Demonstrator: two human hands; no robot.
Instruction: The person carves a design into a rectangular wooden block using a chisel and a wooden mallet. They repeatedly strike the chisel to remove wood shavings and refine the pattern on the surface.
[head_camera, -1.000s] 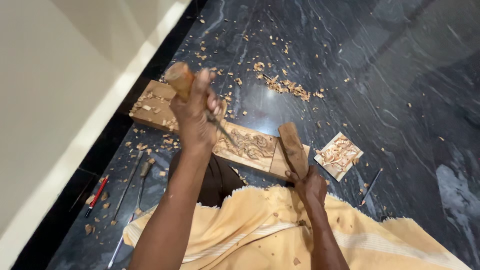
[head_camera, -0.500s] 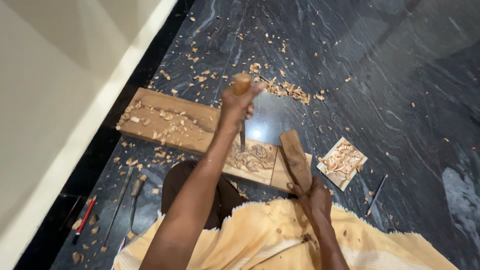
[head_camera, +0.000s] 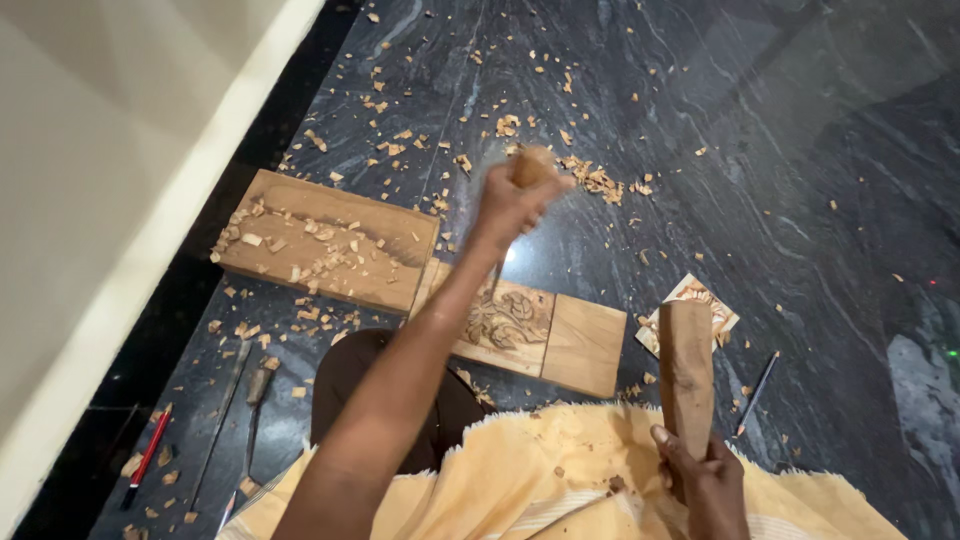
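Far left on the dark stone floor (head_camera: 800, 150): a red-handled tool (head_camera: 148, 455) and two slim metal tools (head_camera: 238, 400), lying as they did half a second ago. Next, the plain plank (head_camera: 320, 240), strewn with chips, sits as before. The left hand (head_camera: 510, 205) has its fingers clamped on the chisel (head_camera: 530, 165) by its wooden handle; the blade runs down to the carved panel (head_camera: 505, 320), though blur hides the tip. The panel lies on the floor, butted against the plank's right end. Compared with half a second ago, the left hand holds the same grip above the carving. The right hand (head_camera: 705, 475), fingers closed around the wooden mallet (head_camera: 686, 375), now holds it upright and farther right, clear of the panel. A small carved piece (head_camera: 712, 305) lies behind the mallet; a pencil (head_camera: 757, 378) lies just right.
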